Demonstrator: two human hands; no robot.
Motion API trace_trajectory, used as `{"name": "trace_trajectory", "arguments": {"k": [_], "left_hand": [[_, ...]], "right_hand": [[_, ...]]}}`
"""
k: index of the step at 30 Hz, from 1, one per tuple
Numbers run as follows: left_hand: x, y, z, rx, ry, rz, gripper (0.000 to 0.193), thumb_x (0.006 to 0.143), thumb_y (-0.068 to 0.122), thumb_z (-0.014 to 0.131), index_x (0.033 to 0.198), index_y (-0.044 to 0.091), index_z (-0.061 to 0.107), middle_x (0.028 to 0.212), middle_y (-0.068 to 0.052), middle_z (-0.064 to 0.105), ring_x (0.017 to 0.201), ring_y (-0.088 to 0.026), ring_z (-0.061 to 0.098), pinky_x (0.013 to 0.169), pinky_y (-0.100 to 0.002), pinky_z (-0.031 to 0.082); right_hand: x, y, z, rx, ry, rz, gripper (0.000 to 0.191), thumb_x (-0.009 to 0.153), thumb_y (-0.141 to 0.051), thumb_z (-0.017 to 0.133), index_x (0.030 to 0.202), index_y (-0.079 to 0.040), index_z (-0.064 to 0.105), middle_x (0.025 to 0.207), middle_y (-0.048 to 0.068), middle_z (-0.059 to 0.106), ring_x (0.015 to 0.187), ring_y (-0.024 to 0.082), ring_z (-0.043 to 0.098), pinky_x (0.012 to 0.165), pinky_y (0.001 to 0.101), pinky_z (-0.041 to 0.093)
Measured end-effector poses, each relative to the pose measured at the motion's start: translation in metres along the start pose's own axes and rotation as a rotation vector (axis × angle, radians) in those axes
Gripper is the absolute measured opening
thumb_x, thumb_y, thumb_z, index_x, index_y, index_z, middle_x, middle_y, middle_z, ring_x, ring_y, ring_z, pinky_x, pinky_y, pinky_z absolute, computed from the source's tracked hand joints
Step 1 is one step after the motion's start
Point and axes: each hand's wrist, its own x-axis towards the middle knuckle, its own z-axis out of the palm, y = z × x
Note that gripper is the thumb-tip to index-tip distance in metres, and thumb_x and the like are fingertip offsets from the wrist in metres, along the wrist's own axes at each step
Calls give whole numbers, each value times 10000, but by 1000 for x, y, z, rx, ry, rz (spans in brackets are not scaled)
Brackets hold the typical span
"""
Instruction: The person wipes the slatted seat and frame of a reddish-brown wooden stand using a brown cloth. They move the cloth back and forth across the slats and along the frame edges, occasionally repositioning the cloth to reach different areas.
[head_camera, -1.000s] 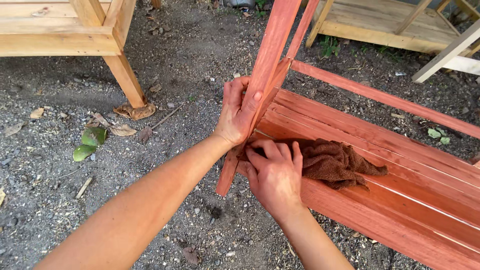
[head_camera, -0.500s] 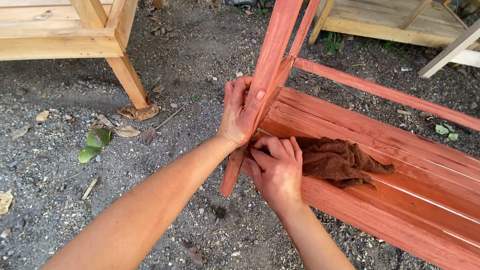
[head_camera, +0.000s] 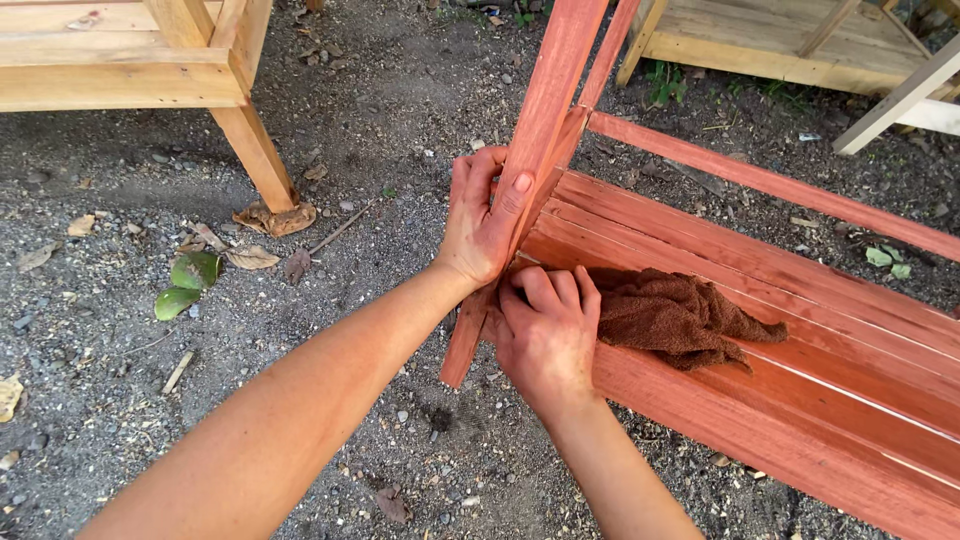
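Note:
A red-brown stained wooden bench (head_camera: 800, 300) fills the right side, its slatted seat running toward the lower right. My left hand (head_camera: 482, 215) grips the bench's upright post (head_camera: 550, 90) at the seat's end, thumb on the front face. My right hand (head_camera: 545, 335) is closed on a brown rag (head_camera: 680, 315) and presses it onto the seat slats right beside the post. The rag spreads to the right of my fingers, stained the same red-brown colour.
An unstained pale wooden frame (head_camera: 130, 70) stands at the upper left with one leg (head_camera: 258, 150) on the gravel. Another pale wooden piece (head_camera: 800, 40) lies at the upper right. Dry and green leaves (head_camera: 190, 275) are scattered on the gravel ground (head_camera: 380, 100).
My right hand has shifted the rag slightly toward the post. My left hand keeps its grip on the post.

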Motion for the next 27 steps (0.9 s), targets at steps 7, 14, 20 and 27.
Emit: {"name": "trace_trajectory", "arguments": {"k": [7, 14, 20, 27], "left_hand": [[0, -3, -1, 0, -12, 16, 512, 1046, 535, 542, 1327, 108, 578, 1214, -129, 479, 1160, -251, 479, 1033, -365, 472], [0, -1, -1, -1, -4, 5, 539, 1033, 561, 541, 1331, 112, 576, 1219, -126, 482, 1174, -252, 490, 1057, -381, 465], [-2, 1, -1, -26, -15, -28, 542, 1017, 559, 551, 1326, 115, 572, 1209, -128, 456, 1132, -242, 505, 1043, -379, 475], [-1, 2, -1, -59, -8, -14, 545, 1015, 566, 560, 1319, 113, 571, 1220, -129, 450, 1156, -237, 505, 1063, -373, 467]], "right_hand": [[3, 35, -38, 176, -104, -81, 180, 709, -229, 852, 882, -178, 838, 943, 15, 683, 915, 266, 605, 843, 457, 481], [16, 30, -40, 280, -66, 564, 210, 881, -313, 794, 1021, -156, 792, 883, 50, 767, 754, 241, 723, 730, 394, 597], [10, -10, -19, -52, -130, 101, 287, 781, -276, 770, 1014, -108, 763, 1085, 59, 684, 1062, 330, 600, 1007, 618, 440], [11, -9, -7, -60, -113, 110, 227, 786, -235, 759, 972, -105, 763, 1080, 94, 639, 1079, 360, 564, 1019, 624, 407]]}}
